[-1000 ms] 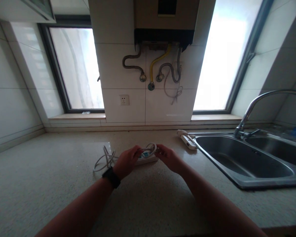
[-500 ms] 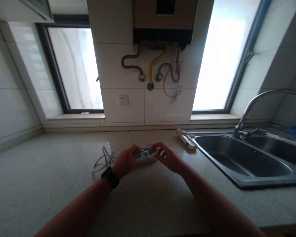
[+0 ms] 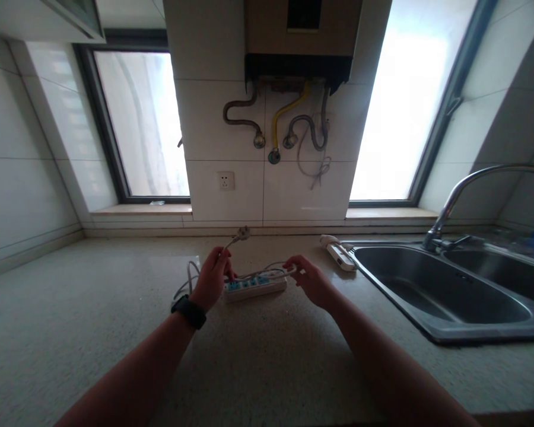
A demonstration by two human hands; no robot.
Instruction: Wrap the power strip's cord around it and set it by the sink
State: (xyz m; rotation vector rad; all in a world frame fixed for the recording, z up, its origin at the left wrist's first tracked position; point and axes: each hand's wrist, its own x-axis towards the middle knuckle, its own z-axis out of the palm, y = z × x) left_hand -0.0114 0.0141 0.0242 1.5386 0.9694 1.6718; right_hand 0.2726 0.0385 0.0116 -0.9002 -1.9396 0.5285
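Observation:
A white power strip [image 3: 258, 289] with blue-green sockets lies on the countertop between my hands. My left hand [image 3: 211, 279], with a dark watch [image 3: 189, 311] at the wrist, is closed on the white cord near its plug [image 3: 243, 233]. The plug sticks up beyond my fingers, behind the strip. My right hand [image 3: 309, 279] pinches a looped part of the cord [image 3: 289, 271] at the strip's right end. More cord [image 3: 189, 274] curls on the counter left of my left hand.
A second white power strip [image 3: 342, 258] with its cord bundled lies beside the steel sink [image 3: 427, 284]. The faucet [image 3: 445, 219] arches over the sink at right. A wall socket [image 3: 226, 180] and a water heater [image 3: 300, 35] with hoses are on the tiled wall ahead.
My left hand has moved left and raised the plug away from the strip, exposing more sockets. My right hand has shifted slightly right with a loop of cord.

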